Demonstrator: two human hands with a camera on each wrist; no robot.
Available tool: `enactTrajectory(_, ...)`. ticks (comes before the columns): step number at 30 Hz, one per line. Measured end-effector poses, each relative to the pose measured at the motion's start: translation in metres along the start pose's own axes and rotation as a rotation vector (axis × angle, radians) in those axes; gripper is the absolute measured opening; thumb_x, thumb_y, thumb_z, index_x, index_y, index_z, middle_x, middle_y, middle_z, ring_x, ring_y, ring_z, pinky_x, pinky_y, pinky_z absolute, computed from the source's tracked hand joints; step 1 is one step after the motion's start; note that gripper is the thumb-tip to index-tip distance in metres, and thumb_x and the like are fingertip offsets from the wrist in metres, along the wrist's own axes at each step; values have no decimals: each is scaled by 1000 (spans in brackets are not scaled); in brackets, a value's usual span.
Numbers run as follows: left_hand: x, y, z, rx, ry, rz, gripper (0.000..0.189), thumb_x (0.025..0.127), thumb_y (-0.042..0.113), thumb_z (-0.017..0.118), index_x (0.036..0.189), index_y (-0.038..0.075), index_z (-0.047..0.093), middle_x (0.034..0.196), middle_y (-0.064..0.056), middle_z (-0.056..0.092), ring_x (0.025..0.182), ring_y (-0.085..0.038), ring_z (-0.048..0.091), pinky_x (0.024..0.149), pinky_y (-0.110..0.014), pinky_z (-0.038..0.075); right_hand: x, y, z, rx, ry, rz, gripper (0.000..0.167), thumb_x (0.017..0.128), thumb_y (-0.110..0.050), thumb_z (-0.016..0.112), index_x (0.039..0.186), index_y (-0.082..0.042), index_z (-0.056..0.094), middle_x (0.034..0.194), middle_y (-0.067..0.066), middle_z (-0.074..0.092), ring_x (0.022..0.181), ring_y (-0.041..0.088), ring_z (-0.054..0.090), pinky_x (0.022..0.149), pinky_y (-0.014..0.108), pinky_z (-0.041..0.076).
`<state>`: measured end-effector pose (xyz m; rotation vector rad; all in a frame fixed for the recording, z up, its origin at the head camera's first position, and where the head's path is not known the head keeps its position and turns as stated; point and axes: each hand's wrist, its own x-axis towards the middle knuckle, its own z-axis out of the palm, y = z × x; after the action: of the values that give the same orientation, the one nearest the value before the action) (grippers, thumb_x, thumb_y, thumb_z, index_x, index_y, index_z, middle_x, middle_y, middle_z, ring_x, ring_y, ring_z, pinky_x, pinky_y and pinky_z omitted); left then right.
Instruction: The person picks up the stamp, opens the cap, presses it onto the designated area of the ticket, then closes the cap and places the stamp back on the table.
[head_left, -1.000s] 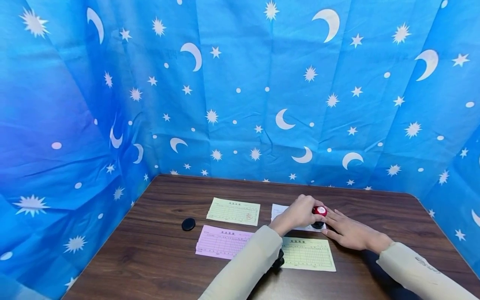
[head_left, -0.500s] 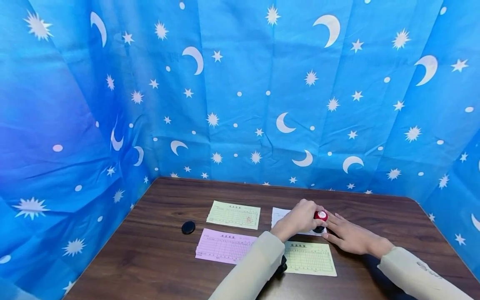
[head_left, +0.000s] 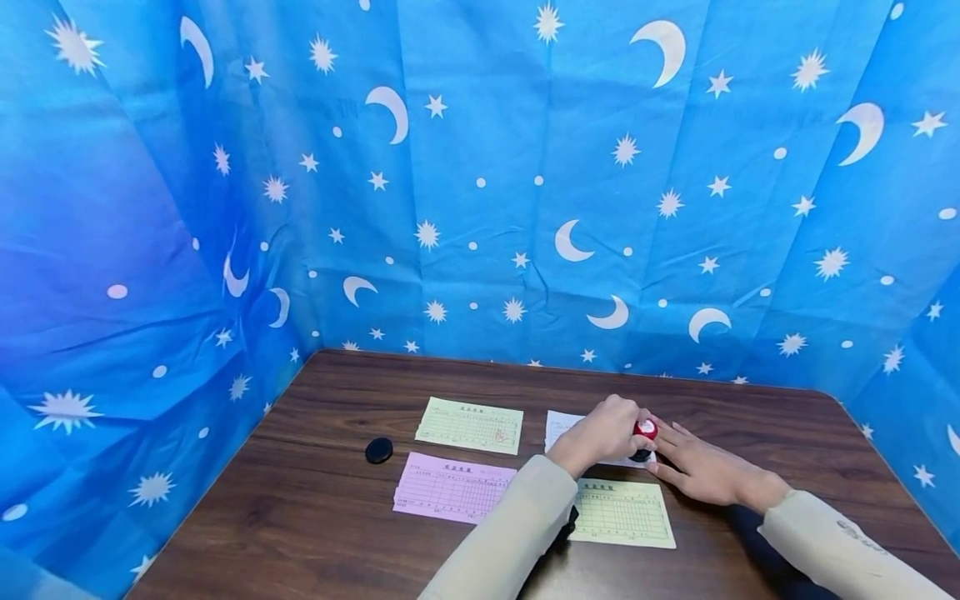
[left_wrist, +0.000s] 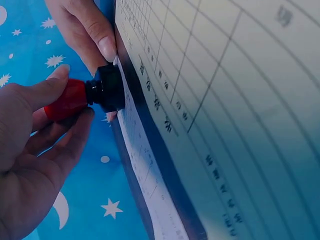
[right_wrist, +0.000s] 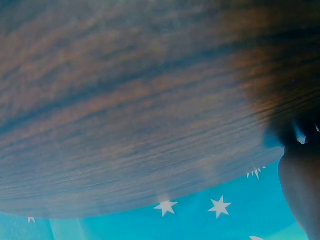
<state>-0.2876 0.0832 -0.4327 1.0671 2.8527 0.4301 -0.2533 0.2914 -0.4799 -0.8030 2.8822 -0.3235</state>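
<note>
My left hand (head_left: 603,433) pinches the red handle of a round stamp (left_wrist: 67,97) between thumb and fingers. The stamp's black base is down at the right end of a white printed slip (head_left: 561,425); the hand covers much of that slip. My right hand (head_left: 705,469) lies spread with straight fingers at the slip's right edge, right beside the stamp. In the left wrist view, the right thumb tip is close to the black base. Just in front lies a light yellow slip (head_left: 626,512), partly under the left sleeve.
A pale green slip (head_left: 468,425) with a red mark and a pink slip (head_left: 450,487) lie to the left. Beyond them is a black round lid (head_left: 378,451). A black object (head_left: 572,523) is mostly hidden by the left sleeve. Blue curtains surround the wooden table (head_left: 300,517).
The stamp's red handle sits slightly lower over the white slip, with the left hand still gripping it. The right hand and the slips stay in place; the head view shifts a little.
</note>
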Motion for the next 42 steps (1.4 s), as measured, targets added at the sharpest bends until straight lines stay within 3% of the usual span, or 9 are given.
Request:
enactTrajectory(16, 2, 4, -5, 46, -26, -23, 30, 99, 38, 73, 121, 19, 75, 102, 6, 73, 80, -3, 60, 72, -12, 50, 1, -2, -5, 8, -24, -12, 74, 109, -57, 43, 161, -5, 40, 172, 20, 29, 159, 43, 29, 126, 62, 24)
enactTrajectory(22, 3, 3, -7, 17, -26, -35, 33, 98, 38, 74, 124, 18, 75, 105, 5, 74, 81, -3, 61, 74, -12, 52, 2, 1, -7, 4, -10, -10, 74, 108, -57, 45, 160, -3, 42, 171, 21, 32, 158, 47, 29, 126, 63, 24)
enactTrajectory(27, 3, 6, -4, 4, -46, -56, 34, 97, 39, 74, 125, 19, 74, 107, 6, 74, 82, -2, 61, 76, -12, 53, 0, 0, -4, 21, -17, -3, 73, 109, -55, 45, 161, -5, 39, 172, 19, 29, 159, 43, 29, 126, 62, 23)
enactTrajectory(42, 2, 3, -3, 7, -33, -22, 31, 98, 37, 74, 123, 18, 76, 106, 5, 75, 80, -2, 61, 72, -11, 51, 0, -1, -4, 27, -26, -5, 73, 109, -56, 45, 160, -5, 41, 172, 20, 30, 159, 43, 29, 126, 63, 23)
